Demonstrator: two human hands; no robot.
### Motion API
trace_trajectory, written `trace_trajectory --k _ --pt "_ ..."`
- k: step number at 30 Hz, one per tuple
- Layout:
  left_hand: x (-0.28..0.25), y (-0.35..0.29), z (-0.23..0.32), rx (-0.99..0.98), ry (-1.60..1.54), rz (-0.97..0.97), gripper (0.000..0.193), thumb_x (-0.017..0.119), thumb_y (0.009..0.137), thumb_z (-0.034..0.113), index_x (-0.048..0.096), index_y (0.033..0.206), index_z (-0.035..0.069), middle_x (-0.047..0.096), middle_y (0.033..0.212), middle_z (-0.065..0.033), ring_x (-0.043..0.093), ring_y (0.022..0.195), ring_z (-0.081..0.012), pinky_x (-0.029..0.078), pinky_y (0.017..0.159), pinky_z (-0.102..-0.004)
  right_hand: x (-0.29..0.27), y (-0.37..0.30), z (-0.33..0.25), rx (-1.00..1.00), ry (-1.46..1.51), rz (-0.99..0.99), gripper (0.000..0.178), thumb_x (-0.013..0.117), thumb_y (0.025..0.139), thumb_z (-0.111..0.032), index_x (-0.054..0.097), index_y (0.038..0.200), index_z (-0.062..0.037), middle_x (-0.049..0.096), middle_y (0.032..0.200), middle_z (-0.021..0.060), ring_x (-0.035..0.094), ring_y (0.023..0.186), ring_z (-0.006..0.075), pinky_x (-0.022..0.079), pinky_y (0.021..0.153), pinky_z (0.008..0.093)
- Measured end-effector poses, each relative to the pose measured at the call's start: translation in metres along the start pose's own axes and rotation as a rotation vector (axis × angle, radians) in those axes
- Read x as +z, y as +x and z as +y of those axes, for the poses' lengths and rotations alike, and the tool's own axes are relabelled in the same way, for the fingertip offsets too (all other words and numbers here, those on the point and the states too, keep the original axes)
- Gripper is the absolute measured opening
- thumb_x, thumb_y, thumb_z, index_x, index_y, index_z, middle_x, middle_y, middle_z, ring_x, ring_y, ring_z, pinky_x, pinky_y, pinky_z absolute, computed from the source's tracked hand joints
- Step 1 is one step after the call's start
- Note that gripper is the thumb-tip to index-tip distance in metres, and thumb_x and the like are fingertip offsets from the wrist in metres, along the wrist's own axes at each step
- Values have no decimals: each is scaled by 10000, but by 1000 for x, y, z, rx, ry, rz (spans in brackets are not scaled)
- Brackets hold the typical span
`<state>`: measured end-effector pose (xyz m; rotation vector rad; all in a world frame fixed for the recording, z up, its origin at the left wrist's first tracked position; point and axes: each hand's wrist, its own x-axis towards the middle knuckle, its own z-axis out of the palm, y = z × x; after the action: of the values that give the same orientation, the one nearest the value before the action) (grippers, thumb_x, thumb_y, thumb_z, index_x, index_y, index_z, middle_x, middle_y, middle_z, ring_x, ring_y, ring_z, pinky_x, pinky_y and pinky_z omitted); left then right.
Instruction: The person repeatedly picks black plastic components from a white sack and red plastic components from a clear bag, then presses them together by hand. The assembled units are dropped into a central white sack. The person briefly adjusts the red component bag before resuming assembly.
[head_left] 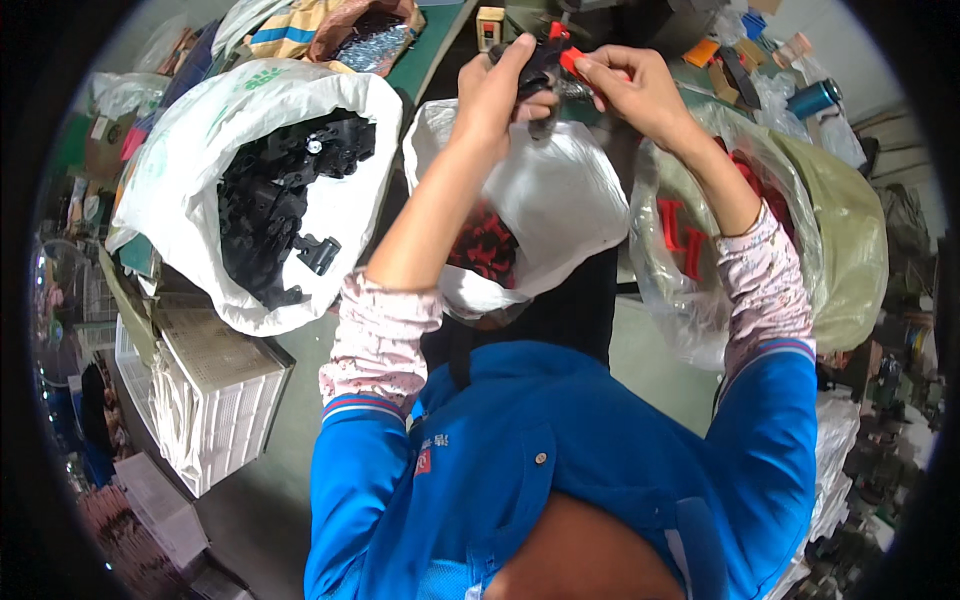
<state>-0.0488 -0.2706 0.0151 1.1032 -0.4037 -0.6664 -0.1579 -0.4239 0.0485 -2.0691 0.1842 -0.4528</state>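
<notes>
At the far middle, above a white sack [570,180], my left hand [487,98] is closed around a black plastic part [540,72]. My right hand [637,92] pinches a small red plastic piece [571,61] against that part's right side. Whether the two are joined I cannot tell. Red and black pieces [484,246] lie inside the white sack below my hands. To the left, a larger white sack [180,180] gapes around a heap of black plastic parts [265,200]. Red plastic pieces [690,240] show in a clear plastic bag [655,290] beneath my right forearm.
A white perforated crate [222,385] stands at the lower left. At the back left, an open bag of small shiny metal pieces [372,45] rests on a green tabletop [430,45]. A small yellow box [490,28] and a blue-green cylinder [815,98] stand farther back.
</notes>
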Motion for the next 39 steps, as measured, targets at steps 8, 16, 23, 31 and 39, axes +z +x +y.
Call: trace_trajectory --k 8,16,23,31,39 --pt "-146 -98 -36 363 848 369 289 635 874 81 549 1135 -8 680 899 -88 640 793 -132 513 701 -268 -9 -28 -3 219 259 -28 481 500 963 -455 611 1188 -44 636 843 13 541 573 40 319 437 183" --pt "-291 -167 -17 13 1968 135 465 596 740 30 587 1203 78 646 1145 -152 479 1216 -379 388 995 -466 -64 -109 59 461 -33 109 347 576 938 -323 656 1071 -12 654 832 -16 547 590 34 336 460 181" --pt "-271 -146 16 -37 2152 -70 462 707 637 17 658 1093 73 665 1009 -116 554 1005 -303 446 846 -406 -80 -180 121 532 -682 34 292 678 848 -305 683 809 -16 639 679 160 631 625 263 474 635 378" --pt "-182 -110 -2 227 318 347 335 724 822 74 557 1097 -20 642 950 -88 631 818 -150 533 745 -260 -47 -179 141 538 -767 157 413 709 741 -355 641 960 -11 660 889 224 640 858 377 490 777 447" --pt "-43 -78 -48 -116 -511 -111 257 595 845 59 511 1056 -60 640 984 -208 664 924 -317 530 859 -409 10 -113 25 341 409 64 260 612 920 -279 685 1041 -61 644 832 -5 568 671 50 375 504 197"
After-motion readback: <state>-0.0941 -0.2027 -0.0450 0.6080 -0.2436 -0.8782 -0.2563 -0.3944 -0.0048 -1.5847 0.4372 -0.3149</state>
